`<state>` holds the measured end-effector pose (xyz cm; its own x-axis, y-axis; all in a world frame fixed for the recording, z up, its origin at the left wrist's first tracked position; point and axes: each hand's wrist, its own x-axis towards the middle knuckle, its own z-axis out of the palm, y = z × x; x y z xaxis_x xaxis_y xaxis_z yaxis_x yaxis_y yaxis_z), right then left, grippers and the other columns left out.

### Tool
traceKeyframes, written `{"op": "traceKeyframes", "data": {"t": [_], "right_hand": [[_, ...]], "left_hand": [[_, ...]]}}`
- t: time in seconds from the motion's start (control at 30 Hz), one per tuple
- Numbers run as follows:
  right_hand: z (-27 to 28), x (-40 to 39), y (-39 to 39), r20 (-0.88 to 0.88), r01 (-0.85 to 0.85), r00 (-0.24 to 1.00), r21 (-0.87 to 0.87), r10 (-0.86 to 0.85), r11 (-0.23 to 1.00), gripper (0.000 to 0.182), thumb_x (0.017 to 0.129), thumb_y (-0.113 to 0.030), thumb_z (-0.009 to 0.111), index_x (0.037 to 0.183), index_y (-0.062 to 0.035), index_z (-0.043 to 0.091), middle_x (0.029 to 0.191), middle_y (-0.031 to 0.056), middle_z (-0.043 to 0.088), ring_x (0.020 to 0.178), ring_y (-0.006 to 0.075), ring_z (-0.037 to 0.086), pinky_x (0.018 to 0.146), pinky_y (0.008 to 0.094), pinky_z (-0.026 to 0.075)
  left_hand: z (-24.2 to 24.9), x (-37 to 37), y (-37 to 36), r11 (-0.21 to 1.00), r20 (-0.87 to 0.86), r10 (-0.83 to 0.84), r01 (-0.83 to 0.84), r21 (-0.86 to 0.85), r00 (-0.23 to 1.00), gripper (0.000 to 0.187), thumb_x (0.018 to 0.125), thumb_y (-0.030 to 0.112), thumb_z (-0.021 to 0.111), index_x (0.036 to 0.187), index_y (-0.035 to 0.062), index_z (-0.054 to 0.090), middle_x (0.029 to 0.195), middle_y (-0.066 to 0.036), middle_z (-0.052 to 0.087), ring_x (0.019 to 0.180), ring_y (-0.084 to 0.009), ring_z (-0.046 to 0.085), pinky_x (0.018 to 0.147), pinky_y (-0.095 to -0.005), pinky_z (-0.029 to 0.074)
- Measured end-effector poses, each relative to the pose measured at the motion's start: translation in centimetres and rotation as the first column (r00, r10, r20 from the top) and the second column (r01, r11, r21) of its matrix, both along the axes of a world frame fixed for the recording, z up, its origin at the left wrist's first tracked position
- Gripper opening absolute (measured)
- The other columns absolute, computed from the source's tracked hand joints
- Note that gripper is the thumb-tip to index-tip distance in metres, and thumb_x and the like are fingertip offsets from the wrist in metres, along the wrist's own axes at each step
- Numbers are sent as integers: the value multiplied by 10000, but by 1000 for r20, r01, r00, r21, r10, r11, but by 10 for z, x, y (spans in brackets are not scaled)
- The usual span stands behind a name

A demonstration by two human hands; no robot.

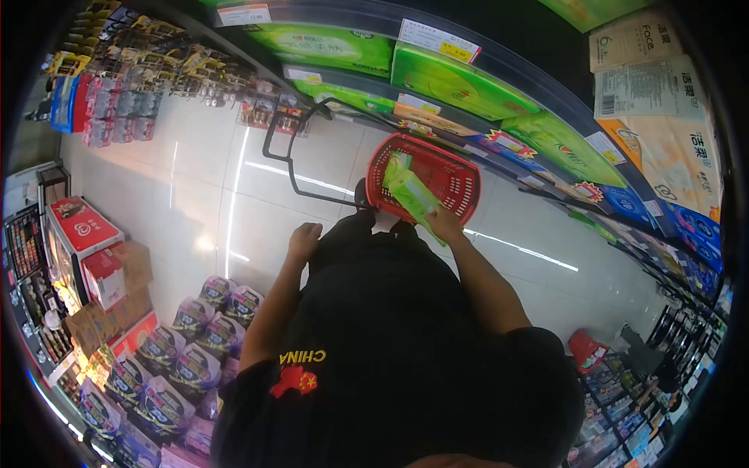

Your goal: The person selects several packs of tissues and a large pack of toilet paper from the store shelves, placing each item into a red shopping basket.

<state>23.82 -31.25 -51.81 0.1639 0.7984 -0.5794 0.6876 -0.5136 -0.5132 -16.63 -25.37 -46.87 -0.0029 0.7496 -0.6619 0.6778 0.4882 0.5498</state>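
My right hand (445,225) is closed on the near end of a green tissue pack (411,195), which slants down over the near left part of a red shopping basket (460,161). Beyond it, another bright green pack (397,167) shows inside the basket, against its left wall. The basket's long black handle (291,148) stretches out to the left. Low beside my left thigh hangs my left hand (304,239), its fingers curled together with no object visible in them.
Shelves with green tissue packages (460,86) run along the far side and right. Purple-wrapped packages (191,366) are stacked at lower left, near red and brown cartons (109,273). Glossy floor tiles (195,156) lie to the left. A person (663,382) is at lower right.
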Motion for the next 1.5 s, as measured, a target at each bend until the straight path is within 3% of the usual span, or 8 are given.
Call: {"op": "traceKeyframes", "data": {"t": [0.47, 0.6, 0.67, 0.87, 1.07, 1.23, 1.47, 1.5], "right_hand": [[-12, 16, 12, 220, 32, 976, -134, -1, 990, 367, 863, -339, 533, 1002, -19, 647, 1006, 224, 679, 980, 384, 647, 856, 478, 502], [8, -11, 14, 104, 165, 982, -48, -160, 985, 349, 859, -333, 532, 1012, -47, 664, 1028, 186, 687, 1004, 355, 649, 873, 466, 498], [8, -29, 12, -2, 231, 973, -5, -231, 973, 346, 865, -344, 540, 990, -50, 674, 1015, 182, 690, 1001, 350, 649, 870, 454, 499], [15, -82, -1, -135, 281, 952, 28, -275, 959, 357, 877, -366, 588, 974, -37, 687, 989, 172, 697, 972, 315, 663, 841, 419, 500], [43, -76, -20, -29, 142, 990, 46, -141, 989, 391, 882, -400, 568, 971, -37, 681, 933, 171, 693, 924, 329, 665, 802, 413, 503], [53, -49, -45, -51, 434, 896, -109, -441, 894, 379, 886, -360, 573, 961, -1, 670, 808, 121, 679, 757, 235, 659, 727, 357, 508], [70, -48, -46, -34, 375, 923, -144, -383, 916, 372, 908, -334, 552, 981, 14, 663, 805, 102, 669, 742, 196, 646, 709, 341, 507], [81, -53, -40, -37, 368, 925, -146, -377, 918, 366, 905, -366, 524, 934, -37, 681, 937, 159, 686, 851, 293, 674, 780, 420, 511]], "left_hand": [[-22, -76, 20, 915, -67, -351, 357, 190, 934, 408, 905, 338, 474, 798, -30, 615, 855, -248, 626, 742, -404, 593, 718, -470, 456], [15, -43, 64, 990, 34, -13, 17, -137, 999, 333, 915, 283, 493, 864, -21, 620, 884, -210, 639, 806, -326, 620, 688, -409, 487], [-35, -64, 76, 970, 68, -242, 240, 47, 968, 352, 918, 302, 498, 884, -22, 631, 932, -215, 648, 876, -349, 620, 733, -429, 485], [-27, -40, 129, 983, -23, -180, 181, 41, 983, 439, 913, 373, 534, 1069, -12, 672, 1062, -244, 667, 1051, -409, 604, 925, -433, 452], [-14, -42, 181, 975, -141, 101, -70, 209, 985, 598, 842, 441, 627, 1210, -31, 604, 1173, -311, 596, 1111, -420, 583, 975, -454, 448], [-33, -62, 227, 936, -171, 240, -182, 300, 955, 760, 820, 480, 615, 1356, -43, 482, 1391, -311, 427, 1253, -452, 476, 1053, -473, 396], [-96, -84, 257, 955, -76, 185, -161, 248, 980, 628, 850, 383, 608, 1331, -9, 507, 1232, -284, 587, 1197, -418, 542, 1016, -443, 412], [-94, -82, 260, 983, -34, 135, -130, 134, 990, 585, 851, 366, 611, 1304, 4, 530, 1183, -265, 623, 1158, -405, 576, 987, -439, 430]]}}
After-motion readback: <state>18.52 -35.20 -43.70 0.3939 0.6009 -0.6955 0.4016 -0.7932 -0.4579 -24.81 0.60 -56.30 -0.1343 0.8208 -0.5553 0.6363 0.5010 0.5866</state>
